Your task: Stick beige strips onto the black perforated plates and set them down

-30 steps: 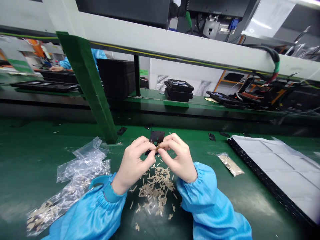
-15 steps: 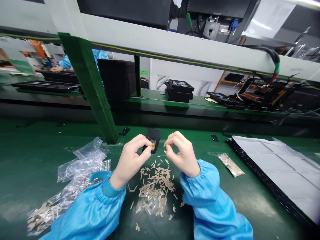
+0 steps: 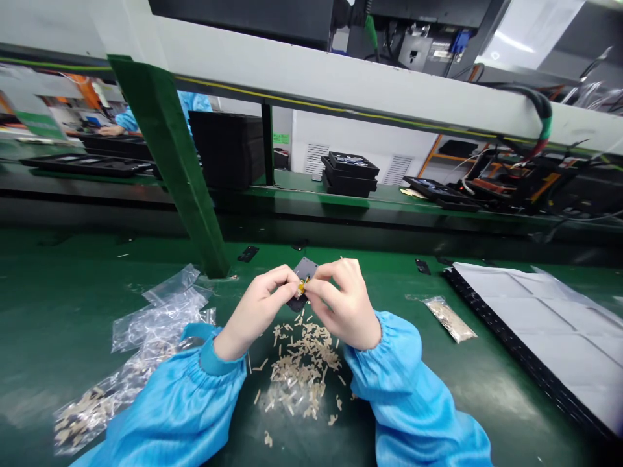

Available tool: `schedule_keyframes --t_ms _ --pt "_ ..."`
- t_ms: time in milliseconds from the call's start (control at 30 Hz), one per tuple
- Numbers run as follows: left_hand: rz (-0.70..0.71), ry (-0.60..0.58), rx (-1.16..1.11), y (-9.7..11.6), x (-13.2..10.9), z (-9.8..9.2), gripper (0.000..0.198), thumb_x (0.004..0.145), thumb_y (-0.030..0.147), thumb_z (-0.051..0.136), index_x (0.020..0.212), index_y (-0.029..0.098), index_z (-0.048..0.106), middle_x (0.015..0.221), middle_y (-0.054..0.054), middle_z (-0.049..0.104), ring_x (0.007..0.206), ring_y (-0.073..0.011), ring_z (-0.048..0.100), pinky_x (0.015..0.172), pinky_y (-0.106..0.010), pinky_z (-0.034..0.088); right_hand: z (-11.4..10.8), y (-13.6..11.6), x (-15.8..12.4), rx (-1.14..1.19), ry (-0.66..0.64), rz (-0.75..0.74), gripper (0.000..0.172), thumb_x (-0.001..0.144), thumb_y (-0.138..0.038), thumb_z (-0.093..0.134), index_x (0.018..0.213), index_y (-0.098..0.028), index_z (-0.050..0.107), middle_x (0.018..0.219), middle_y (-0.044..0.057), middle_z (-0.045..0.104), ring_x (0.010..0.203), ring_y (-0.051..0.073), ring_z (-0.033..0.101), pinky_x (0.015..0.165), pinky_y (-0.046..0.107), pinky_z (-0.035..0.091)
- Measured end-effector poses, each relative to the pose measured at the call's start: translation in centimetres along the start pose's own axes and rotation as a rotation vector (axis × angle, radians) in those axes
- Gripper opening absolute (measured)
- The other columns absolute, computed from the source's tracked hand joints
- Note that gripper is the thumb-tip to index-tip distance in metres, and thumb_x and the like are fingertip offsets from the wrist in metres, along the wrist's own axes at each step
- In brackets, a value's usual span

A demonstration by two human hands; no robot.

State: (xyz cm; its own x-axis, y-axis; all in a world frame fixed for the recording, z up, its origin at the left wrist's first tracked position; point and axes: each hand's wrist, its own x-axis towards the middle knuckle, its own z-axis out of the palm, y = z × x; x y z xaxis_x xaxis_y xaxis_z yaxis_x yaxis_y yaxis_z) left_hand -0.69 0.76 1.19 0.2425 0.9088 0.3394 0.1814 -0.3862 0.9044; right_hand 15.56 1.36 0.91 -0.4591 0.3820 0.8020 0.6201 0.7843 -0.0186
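Both of my hands meet at a small black flat part above the pile of tiny pieces. My left hand is closed, thumb and forefinger pinching the part's left side beside a small yellow piece. My right hand is closed too, its fingertips pressed together at the yellow piece from the right. What lies between those right fingertips is too small to make out. Just below, many small beige pieces lie scattered on the green table.
Clear plastic bags lie at the left, some holding beige pieces. On the right are a filled small bag and a large white-covered black tray. A green post rises at left. Black trays sit on the back shelf.
My right hand has moved left, bringing its fingertips to the black part and the yellow piece. The black part has turned and tilted, with my left fingers still at its side.
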Motion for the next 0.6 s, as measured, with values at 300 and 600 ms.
schedule_keyframes --t_ms 300,600 --pt "0.012 0.036 -0.019 -0.07 -0.11 -0.13 0.019 0.079 0.021 0.049 0.060 0.017 0.053 0.064 0.001 0.052 0.064 -0.0122 0.051 0.062 -0.024 0.042 0.01 0.23 -0.12 0.074 0.126 0.038 0.012 0.077 -0.008 0.053 0.076 -0.020 0.053 0.078 0.003 0.057 0.073 0.016 0.050 0.068 0.034 0.037" --pt "0.176 0.298 0.312 -0.18 -0.60 0.40 0.014 0.080 0.017 0.050 0.069 0.017 0.059 0.071 0.000 0.057 0.068 -0.0112 0.054 0.063 -0.022 0.042 0.44 -0.19 0.28 0.541 0.109 0.459 0.011 0.076 -0.012 0.052 0.068 -0.019 0.048 0.075 0.002 0.057 0.073 0.015 0.055 0.068 0.030 0.046"
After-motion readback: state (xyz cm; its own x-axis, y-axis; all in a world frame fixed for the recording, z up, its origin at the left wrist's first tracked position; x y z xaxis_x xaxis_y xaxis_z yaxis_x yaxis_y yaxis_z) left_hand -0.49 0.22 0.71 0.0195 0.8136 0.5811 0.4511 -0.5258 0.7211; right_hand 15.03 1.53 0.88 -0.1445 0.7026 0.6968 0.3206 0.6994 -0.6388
